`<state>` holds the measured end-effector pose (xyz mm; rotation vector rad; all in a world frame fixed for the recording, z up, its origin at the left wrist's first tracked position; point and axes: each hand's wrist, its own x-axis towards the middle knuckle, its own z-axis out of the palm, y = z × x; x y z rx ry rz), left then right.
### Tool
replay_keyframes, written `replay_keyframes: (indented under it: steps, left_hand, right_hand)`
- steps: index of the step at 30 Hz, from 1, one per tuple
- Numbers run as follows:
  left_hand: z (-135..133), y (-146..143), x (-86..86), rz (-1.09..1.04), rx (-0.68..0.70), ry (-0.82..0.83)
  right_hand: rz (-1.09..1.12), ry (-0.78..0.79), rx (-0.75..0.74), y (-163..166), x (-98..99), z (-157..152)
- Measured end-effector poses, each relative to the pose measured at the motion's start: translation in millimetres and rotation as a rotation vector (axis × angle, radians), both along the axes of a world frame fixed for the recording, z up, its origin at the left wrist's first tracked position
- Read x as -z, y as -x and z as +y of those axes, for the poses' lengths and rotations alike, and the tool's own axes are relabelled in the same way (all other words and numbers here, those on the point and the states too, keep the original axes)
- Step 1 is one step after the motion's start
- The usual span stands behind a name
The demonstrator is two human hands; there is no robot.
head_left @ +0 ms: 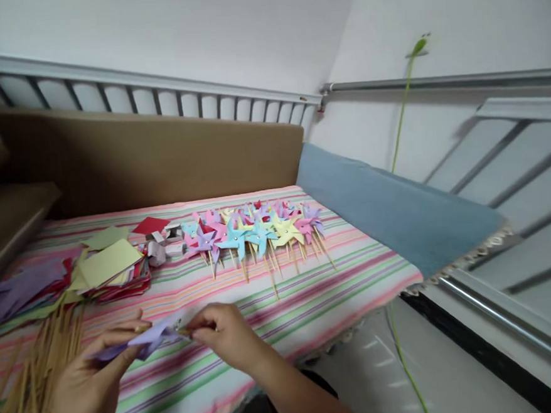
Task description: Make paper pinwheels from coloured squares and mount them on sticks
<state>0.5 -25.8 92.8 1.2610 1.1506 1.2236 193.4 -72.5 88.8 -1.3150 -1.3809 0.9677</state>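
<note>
My left hand (96, 376) pinches a light purple paper pinwheel (148, 342) between thumb and fingers, above the striped cloth. My right hand (228, 335) is closed at the pinwheel's right edge. Its thumb and forefinger pinch something small and yellowish that I cannot make out, with small shiny bits beside it. Beyond my hands lies a row of finished paper pinwheels (258, 233) on thin sticks, in blue, pink, yellow and purple. Loose wooden sticks (45, 355) lie beside my left hand.
Stacked coloured paper squares (112, 265) and cut purple sheets (26, 287) lie at the left. Small white boxes (165, 245) stand by the pinwheels. A cardboard panel (182, 156) lines the back, and a green cord (402, 122) hangs at the right.
</note>
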Motion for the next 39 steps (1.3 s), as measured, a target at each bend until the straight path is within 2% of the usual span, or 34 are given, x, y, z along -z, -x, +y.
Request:
replay_keyframes:
  steps: [6,14,18,27,35,39]
  left_hand:
    - [-37.6,-13.9,7.2,-0.027,-0.013,0.068]
    - [-93.9,-42.9,-24.5,-0.021,0.055,0.081]
    - [-111.9,-51.9,-33.0,0.005,0.09,0.087]
    - [-129.6,-65.1,-43.7,0.008,0.164,0.069]
    - [-140.0,-66.1,-58.4,0.017,0.24,0.033]
    - [-145.6,-65.4,-62.0,-0.009,0.234,0.02]
  right_hand:
    - [-0.189,0.005,0.12,-20.9,14.5,-60.9]
    - [-0.254,-0.022,0.156,-30.0,11.4,-115.4]
    - [-0.221,-0.038,0.16,-36.5,6.5,-136.1]
    - [-0.185,-0.073,0.253,-43.5,6.3,-163.3]
    - [-0.17,-0.089,0.267,-42.9,-0.1,-171.0]
    - [-0.158,-0.095,0.258,-39.5,-3.1,-174.8]
